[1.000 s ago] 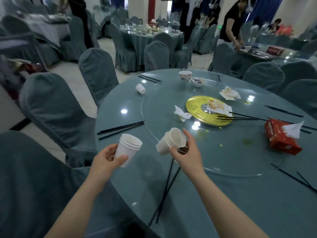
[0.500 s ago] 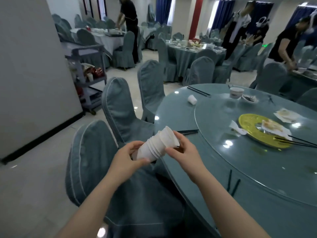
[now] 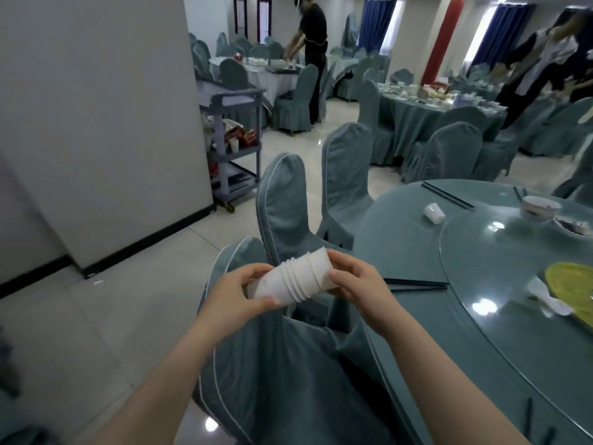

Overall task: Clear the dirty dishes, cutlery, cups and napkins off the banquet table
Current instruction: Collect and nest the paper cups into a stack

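Banquet-hall chairs (image 3: 282,200) flank the round table (image 3: 401,239), where one cup (image 3: 434,213), one bowl (image 3: 540,208) and two chopstick pairs (image 3: 414,284) are left. One nested cup stack (image 3: 293,281), sideways above a chair, is gripped by the left hand (image 3: 237,295) and right hand (image 3: 359,284); it was held likewise half a second earlier, now pressed tighter.

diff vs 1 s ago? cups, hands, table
The right hand has pushed its cup into the left hand's cups, making one cup stack gripped by both hands, tipped sideways over the chair beside the table. The view swung left. Unchanged: the lone cup, chopsticks and yellow plate lie where they were.
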Demonstrator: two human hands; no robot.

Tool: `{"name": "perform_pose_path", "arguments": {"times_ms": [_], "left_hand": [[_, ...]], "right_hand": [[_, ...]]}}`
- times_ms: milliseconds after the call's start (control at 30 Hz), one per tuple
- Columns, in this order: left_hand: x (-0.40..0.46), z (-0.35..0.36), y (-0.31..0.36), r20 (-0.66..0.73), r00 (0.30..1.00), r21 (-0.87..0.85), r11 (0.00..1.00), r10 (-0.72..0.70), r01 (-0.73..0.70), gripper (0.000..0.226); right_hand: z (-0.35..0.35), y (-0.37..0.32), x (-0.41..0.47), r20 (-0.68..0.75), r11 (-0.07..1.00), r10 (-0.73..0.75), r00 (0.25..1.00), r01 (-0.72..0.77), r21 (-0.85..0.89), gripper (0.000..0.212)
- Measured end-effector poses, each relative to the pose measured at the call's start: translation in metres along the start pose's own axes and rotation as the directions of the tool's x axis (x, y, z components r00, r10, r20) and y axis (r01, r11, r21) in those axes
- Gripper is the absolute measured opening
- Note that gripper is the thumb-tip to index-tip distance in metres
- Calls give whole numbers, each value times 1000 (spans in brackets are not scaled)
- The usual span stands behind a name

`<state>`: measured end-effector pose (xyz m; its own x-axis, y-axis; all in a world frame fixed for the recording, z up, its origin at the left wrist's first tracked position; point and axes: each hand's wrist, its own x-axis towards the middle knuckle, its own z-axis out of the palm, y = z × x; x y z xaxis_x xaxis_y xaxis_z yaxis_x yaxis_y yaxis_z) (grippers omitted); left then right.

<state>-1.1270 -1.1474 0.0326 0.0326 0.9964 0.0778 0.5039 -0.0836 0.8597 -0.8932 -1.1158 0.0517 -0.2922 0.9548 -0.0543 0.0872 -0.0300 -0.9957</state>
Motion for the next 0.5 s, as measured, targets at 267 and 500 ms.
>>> {"name": "perform_pose_path", "arguments": {"times_ms": [267, 500], "left_hand": [[32, -49, -21, -88, 995, 33, 999, -36, 39, 49], [80, -106, -65, -41, 998, 48, 998, -43, 45, 47]], "right_hand": [[34, -13, 74, 249, 998, 3, 968, 13, -64, 56], [83, -16, 134, 247, 995, 64, 967, -43, -87, 66]]}}
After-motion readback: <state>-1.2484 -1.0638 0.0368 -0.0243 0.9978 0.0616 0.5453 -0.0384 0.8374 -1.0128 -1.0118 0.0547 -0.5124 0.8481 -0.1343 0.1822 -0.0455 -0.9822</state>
